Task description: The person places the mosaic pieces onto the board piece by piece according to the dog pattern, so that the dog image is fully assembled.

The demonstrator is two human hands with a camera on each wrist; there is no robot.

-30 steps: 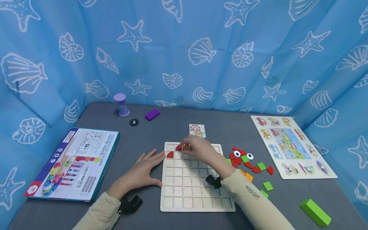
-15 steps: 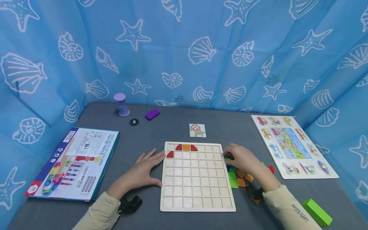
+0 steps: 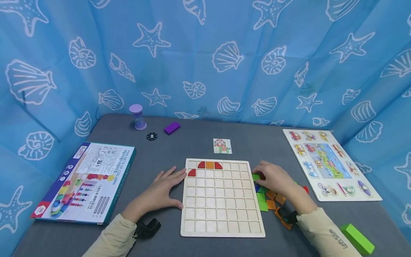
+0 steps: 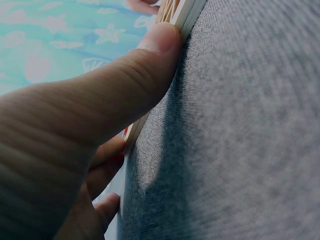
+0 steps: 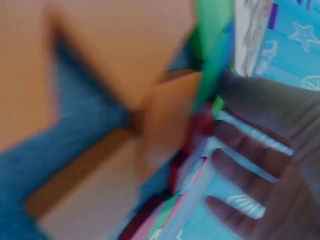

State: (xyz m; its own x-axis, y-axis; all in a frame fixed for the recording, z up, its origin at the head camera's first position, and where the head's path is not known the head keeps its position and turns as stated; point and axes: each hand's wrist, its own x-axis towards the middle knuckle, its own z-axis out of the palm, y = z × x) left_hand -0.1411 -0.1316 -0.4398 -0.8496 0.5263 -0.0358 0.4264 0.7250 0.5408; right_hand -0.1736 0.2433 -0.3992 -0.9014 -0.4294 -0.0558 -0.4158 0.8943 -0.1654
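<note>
A pale wooden grid board (image 3: pixel 183 214) lies on the grey table. In its top row an orange square tile (image 3: pixel 209 165) sits between two red quarter-round tiles, and another red quarter-round tile (image 3: pixel 192 173) fills the left cell one row down. My left hand (image 3: pixel 162 192) rests spread at the board's left side; its thumb (image 4: pixel 162 40) touches the edge in the left wrist view. Beyond the board's right edge, my right hand (image 3: pixel 274 178) pinches a green tile (image 3: pixel 255 177) over the pile. Orange tiles (image 5: pixel 165 120) loom blurred in the right wrist view.
Behind the board lies a small pattern card (image 3: pixel 222 146). A boxed toy (image 3: pixel 85 182) is at left, with a purple hourglass (image 3: pixel 138 117), black disc (image 3: pixel 152 136) and purple block (image 3: pixel 172 128) farther back. A picture puzzle (image 3: pixel 330 164) and green block (image 3: pixel 357 239) lie at right.
My right hand has left the board's top row and moved right to the tile pile. The orange tile and a second and third red tile now show uncovered there. My left hand stays put.
</note>
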